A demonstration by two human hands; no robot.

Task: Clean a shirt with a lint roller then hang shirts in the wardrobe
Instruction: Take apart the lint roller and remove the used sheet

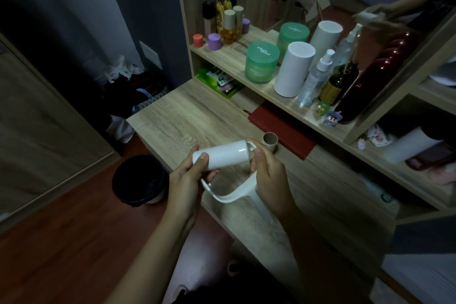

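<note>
A: Lint roller (223,155) location?
B: Hovering over the desk (172,116), near the cardboard tube (270,140). Left hand (188,177) is gripping the roll; right hand (267,170) is pinching the handle end.

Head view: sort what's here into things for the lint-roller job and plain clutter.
For the job:
- lint roller, held in left hand and right hand
- cardboard core on the desk, seemingly a spent roll

Lying about:
- green jars
- white cylinder
- spray bottle
- red book
- bin
</note>
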